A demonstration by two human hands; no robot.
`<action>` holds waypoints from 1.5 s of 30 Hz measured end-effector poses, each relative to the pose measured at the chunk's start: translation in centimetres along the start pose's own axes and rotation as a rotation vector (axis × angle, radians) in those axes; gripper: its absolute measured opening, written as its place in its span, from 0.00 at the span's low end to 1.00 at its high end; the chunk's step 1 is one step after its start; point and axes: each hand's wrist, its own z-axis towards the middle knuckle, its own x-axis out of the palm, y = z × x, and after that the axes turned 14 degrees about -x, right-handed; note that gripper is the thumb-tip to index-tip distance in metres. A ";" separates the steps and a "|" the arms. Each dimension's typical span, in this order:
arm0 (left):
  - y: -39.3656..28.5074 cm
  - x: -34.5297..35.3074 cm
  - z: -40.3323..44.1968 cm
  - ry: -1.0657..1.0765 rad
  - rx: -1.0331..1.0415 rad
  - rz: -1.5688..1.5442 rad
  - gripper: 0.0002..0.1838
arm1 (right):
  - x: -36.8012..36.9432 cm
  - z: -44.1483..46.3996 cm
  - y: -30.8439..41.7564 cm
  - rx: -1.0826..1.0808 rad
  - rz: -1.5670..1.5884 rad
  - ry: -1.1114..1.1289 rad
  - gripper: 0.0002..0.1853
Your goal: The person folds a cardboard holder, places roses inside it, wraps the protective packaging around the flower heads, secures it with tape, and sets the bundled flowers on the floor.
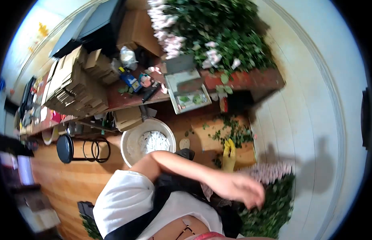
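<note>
My left arm reaches across my body toward the right, and my left hand (pixel 244 190) is smeared by motion, so its fingers are hard to read. It is over or beside a bundle of leafy stems (pixel 270 208) topped with pale pink flower heads (pixel 274 172). Whether the hand touches the bundle or holds anything cannot be made out. A yellow thing (pixel 229 158), shaped somewhat like a rubber glove, lies beyond my forearm near scattered green leaves (pixel 238 134). My right hand does not show.
Ahead, the red bench (pixel 250 79) carries a large flower pile (pixel 218 28), folded cardboard (pixel 74 88) and a blue bottle (pixel 130 79). A grey metal box (pixel 190 92) juts from its edge. A white tub (pixel 130 140) and black stool (pixel 66 149) stand on the floor. A wall (pixel 302 100) bounds the right.
</note>
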 end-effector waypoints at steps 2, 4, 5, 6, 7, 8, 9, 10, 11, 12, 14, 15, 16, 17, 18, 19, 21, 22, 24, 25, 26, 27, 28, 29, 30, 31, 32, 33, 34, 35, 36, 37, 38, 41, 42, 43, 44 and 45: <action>-1.3 -7.4 -7.1 -0.688 -0.150 0.462 0.10 | 3.8 6.4 0.0 -0.074 0.096 0.221 0.22; -3.8 -13.4 -16.2 -1.238 -0.332 0.607 0.17 | 11.4 11.3 5.6 -0.147 -0.003 0.304 0.22; -6.1 -15.2 -20.9 -1.527 -0.306 0.607 0.19 | 14.4 13.8 7.0 -0.231 -0.107 0.360 0.22; -8.8 -17.1 -25.8 -1.754 -0.209 0.643 0.18 | 17.1 16.4 7.8 -0.323 -0.209 0.414 0.22; -13.3 -17.4 -27.8 -1.912 0.180 0.521 0.18 | 19.7 19.2 7.7 -0.424 -0.237 0.440 0.22; -16.5 -19.0 -33.6 -2.043 0.189 0.782 0.17 | 22.4 21.8 7.0 -0.470 -0.248 0.414 0.20; -20.1 -19.6 -38.4 -2.189 0.107 0.979 0.18 | 24.8 23.6 7.3 -0.527 -0.315 0.433 0.21; -23.8 -20.6 -41.6 -2.424 0.055 1.463 0.16 | 26.9 25.7 7.6 -0.593 -0.386 0.449 0.21; -27.2 -21.1 -45.7 -2.499 -0.052 1.748 0.14 | 28.0 27.5 5.7 -0.751 -0.522 0.466 0.20; -30.7 -20.6 -48.0 -2.685 -0.370 1.604 0.10 | 29.2 28.5 5.4 -0.738 -0.577 0.508 0.21; -35.3 -22.8 -63.4 -2.722 -1.148 2.233 0.24 | 30.0 29.3 2.5 -0.685 -0.731 0.565 0.22; -37.5 -22.2 -67.6 -2.798 -1.228 2.194 0.27 | 30.3 29.7 2.5 -0.755 -0.682 0.552 0.22; -38.8 -21.5 -70.9 -2.873 -1.309 2.145 0.31 | 30.5 29.6 3.0 -0.764 -0.678 0.507 0.21; -39.2 -20.8 -74.1 -2.816 -1.473 2.058 0.34 | 30.3 29.4 2.6 -0.705 -0.663 0.511 0.21; -39.5 -20.5 -76.7 -2.756 -1.621 1.969 0.37 | 30.3 29.5 2.2 -0.649 -0.648 0.512 0.20; -39.0 -20.4 -77.0 -2.721 -1.753 1.829 0.30 | 30.5 29.6 2.1 -0.648 -0.645 0.515 0.20; -39.9 -19.8 -75.8 -2.671 -1.709 1.751 0.24 | 30.5 29.7 2.5 -0.654 -0.674 0.541 0.20; -40.3 -19.5 -74.7 -2.617 -1.658 1.684 0.18 | 30.4 29.8 2.5 -0.645 -0.678 0.544 0.20; -40.6 -18.7 -73.1 -2.528 -1.560 1.842 0.14 | 30.4 29.9 2.5 -0.657 -0.698 0.578 0.20; -40.9 -17.8 -73.6 -2.414 -1.652 1.847 0.14 | 30.5 30.0 2.6 -0.658 -0.693 0.578 0.20; -41.3 -17.0 -74.0 -2.299 -1.736 1.851 0.14 | 30.5 30.1 3.0 -0.657 -0.719 0.612 0.19; -42.8 -16.1 -72.5 -2.095 -2.235 1.780 0.15 | 30.2 30.2 3.3 -0.655 -0.748 0.645 0.19; -44.1 -15.5 -70.9 -2.108 -2.232 1.779 0.15 | 30.0 30.5 3.6 -0.664 -0.746 0.645 0.19; -45.4 -15.3 -68.3 -2.368 -2.198 1.981 0.18 | 29.8 30.8 3.7 -0.424 -0.663 0.779 0.19; -46.2 -15.7 -66.0 -2.635 -2.115 2.193 0.22 | 29.6 31.2 3.7 -0.178 -0.574 0.903 0.19; -46.7 -16.1 -64.1 -2.692 -1.832 2.490 0.21 | 29.3 32.9 3.3 0.000 -0.314 1.094 0.20; -47.3 -16.7 -62.0 -2.709 -1.505 2.781 0.21 | 29.6 35.3 3.0 0.180 -0.041 1.269 0.22; -47.3 -17.9 -57.8 -2.685 -1.322 2.818 0.19 | 31.1 37.1 4.1 -0.042 0.032 1.324 0.23; -46.6 -19.6 -53.1 -2.643 -1.156 2.839 0.18 | 34.1 39.3 8.8 -0.472 -0.083 1.347 0.23; -45.7 -21.8 -49.9 -2.496 -0.694 2.849 0.15 | 36.6 41.8 10.6 -0.614 -0.087 1.320 0.23; -44.6 -24.2 -46.8 -2.324 -0.282 2.800 0.13 | 39.7 43.1 13.5 -0.660 0.085 1.169 0.26; -42.6 -26.8 -42.7 -2.411 0.039 2.325 0.10 | 42.2 44.5 16.1 -0.621 0.138 1.083 0.29; -41.0 -28.1 -38.3 -2.241 -0.120 2.521 0.09 | 44.2 44.2 22.3 -0.689 0.277 1.067 0.36; -35.6 -33.0 -29.7 -1.851 -0.411 2.675 0.19 | 50.1 46.3 27.6 -0.559 0.454 1.122 0.49; -34.2 -33.7 -27.7 -1.789 -0.508 2.580 0.21 | 51.5 46.7 28.8 -0.663 0.456 1.082 0.41; -33.2 -34.5 -26.3 -1.730 -0.353 2.428 0.23 | 51.0 47.1 30.4 -0.708 0.248 0.941 0.34; -32.4 -34.9 -25.4 -1.674 -0.213 2.265 0.25 | 50.5 47.3 31.4 -0.742 0.041 0.802 0.27; -31.7 -34.6 -24.9 -1.716 -0.146 2.107 0.27 | 48.9 47.5 31.1 -0.789 0.073 0.672 0.22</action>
